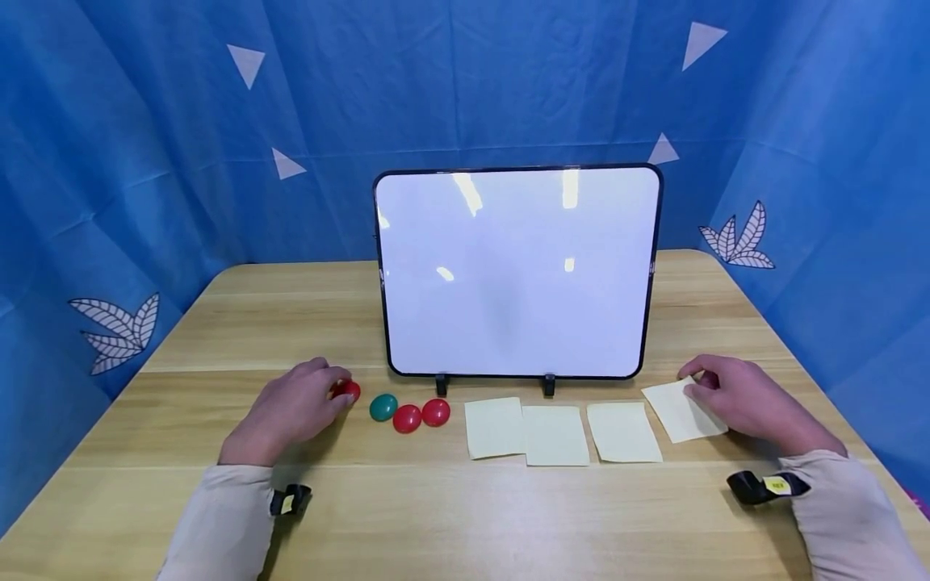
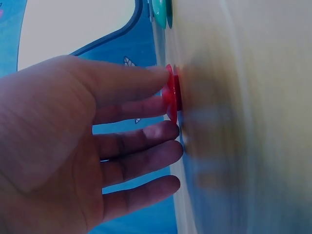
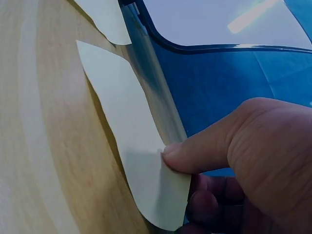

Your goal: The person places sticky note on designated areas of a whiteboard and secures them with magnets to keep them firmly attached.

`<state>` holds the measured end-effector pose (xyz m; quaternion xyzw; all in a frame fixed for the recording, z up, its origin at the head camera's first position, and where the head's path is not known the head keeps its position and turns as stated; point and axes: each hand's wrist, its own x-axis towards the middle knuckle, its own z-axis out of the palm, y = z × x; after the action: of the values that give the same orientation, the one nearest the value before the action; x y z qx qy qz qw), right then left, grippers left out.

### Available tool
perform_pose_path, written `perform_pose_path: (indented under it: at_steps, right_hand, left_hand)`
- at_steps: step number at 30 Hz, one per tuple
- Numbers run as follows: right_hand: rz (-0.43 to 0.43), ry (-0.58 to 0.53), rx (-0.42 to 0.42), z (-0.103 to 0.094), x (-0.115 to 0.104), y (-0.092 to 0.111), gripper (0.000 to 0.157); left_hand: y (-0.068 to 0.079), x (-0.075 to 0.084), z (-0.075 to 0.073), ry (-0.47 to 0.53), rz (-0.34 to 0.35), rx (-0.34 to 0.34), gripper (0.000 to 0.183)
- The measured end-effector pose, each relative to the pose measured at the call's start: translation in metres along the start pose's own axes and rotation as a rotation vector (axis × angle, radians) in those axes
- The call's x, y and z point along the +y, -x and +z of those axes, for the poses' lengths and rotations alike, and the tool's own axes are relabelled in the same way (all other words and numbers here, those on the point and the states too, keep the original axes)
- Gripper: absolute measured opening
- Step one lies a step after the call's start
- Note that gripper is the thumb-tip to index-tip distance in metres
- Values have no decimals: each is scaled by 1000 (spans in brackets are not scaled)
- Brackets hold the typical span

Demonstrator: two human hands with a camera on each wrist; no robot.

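Observation:
On the left of the table my left hand [image 1: 294,407] pinches a round red magnet [image 1: 351,390] between thumb and index finger. The left wrist view shows this red magnet [image 2: 171,92] side-on against the wood, the other fingers loosely extended below it. A green magnet [image 1: 383,407] and two more red ones, a nearer one [image 1: 407,419] and a farther one [image 1: 436,412], lie just to its right. At the right, my right hand [image 1: 751,403] holds a pale yellow paper square [image 1: 681,413] by its edge, thumb on top. That paper [image 3: 122,112] bends slightly in the right wrist view.
Three more pale paper squares, a left one [image 1: 494,428], a middle one [image 1: 555,436] and a right one [image 1: 623,433], lie in a row. Behind them a whiteboard [image 1: 516,274] stands on small black feet [image 1: 549,385]. Blue curtain [image 1: 327,81] surrounds the wooden table [image 1: 465,516].

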<state>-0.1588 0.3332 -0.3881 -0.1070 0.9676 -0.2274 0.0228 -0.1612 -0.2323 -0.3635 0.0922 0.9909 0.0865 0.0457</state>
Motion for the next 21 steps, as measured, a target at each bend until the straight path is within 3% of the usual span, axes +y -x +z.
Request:
perform_pose_path:
  at_steps: [12,21]
  right_hand:
    - [56,-42,86,0,-1,-2,22]
    - [78,-144,140,-2,-4,-1,29]
  left_hand:
    - [-4,-2,1,-23,17,27,33]
    - [-3,-3,3,-23,33,32,32]
